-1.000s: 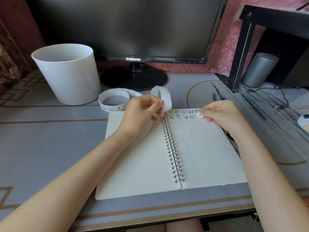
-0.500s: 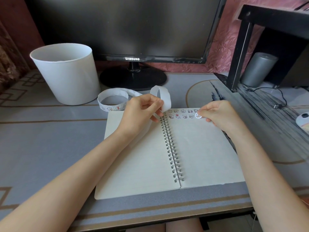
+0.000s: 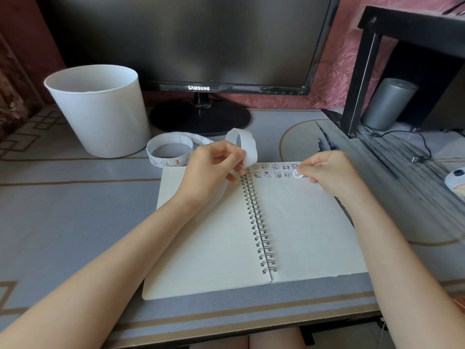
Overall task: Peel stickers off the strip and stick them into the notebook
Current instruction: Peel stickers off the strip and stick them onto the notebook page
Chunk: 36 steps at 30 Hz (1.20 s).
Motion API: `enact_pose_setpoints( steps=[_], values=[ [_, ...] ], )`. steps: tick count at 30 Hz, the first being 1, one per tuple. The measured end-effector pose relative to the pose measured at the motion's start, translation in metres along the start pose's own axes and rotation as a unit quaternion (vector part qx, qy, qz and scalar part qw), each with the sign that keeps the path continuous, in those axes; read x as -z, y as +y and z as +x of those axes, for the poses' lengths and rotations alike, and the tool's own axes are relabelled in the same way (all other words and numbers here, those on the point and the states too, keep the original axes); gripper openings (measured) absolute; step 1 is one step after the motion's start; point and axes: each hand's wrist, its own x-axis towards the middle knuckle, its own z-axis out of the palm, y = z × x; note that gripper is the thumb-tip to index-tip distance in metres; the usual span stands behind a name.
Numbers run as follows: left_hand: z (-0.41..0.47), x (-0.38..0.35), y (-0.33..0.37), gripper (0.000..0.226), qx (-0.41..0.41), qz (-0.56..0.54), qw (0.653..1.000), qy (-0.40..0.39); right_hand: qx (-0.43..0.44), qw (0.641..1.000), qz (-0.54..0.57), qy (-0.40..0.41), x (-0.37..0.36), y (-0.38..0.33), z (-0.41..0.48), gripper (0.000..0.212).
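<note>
Notebook [image 3: 289, 222] lies open on the counter [image 3: 75, 210], spiral down the middle. Two rows of stickers [image 3: 274, 170] run along the far edge of its right page. The right hand [image 3: 327, 172] pinches a round sticker [image 3: 298, 174] at the right end of the near row, touching the page. The left hand [image 3: 214, 167] holds the strip [image 3: 245, 147] pinched above the spiral; the strip loops back to a coil [image 3: 168, 152] near the white bin [image 3: 100, 109].
</note>
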Motion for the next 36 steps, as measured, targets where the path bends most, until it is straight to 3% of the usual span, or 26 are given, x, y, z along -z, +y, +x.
enact_pose_setpoints(
  steps=[6,11,23,31,36],
  values=[
    [0.0,0.0,0.0,0.019,-0.002,0.005,1.0,-0.001,0.004,1.0,-0.003,0.006,-0.001,0.001,0.001,0.001],
    [0.0,0.0,0.0,0.02,-0.003,0.006,1.0,-0.003,0.015,0.999,-0.023,0.018,-0.004,0.005,0.003,0.012],
    [-0.001,0.0,0.0,0.019,-0.001,-0.002,1.0,-0.006,0.034,0.998,-0.049,0.03,-0.007,0.009,0.004,0.002],
    [-0.001,0.0,0.0,0.018,0.001,0.001,1.0,-0.005,0.031,0.998,-0.031,0.038,-0.005,0.015,0.008,0.016],
    [-0.001,0.001,0.001,0.018,0.004,0.0,1.0,-0.002,0.029,0.998,-0.045,0.04,-0.004,0.016,0.008,0.004]
  ],
)
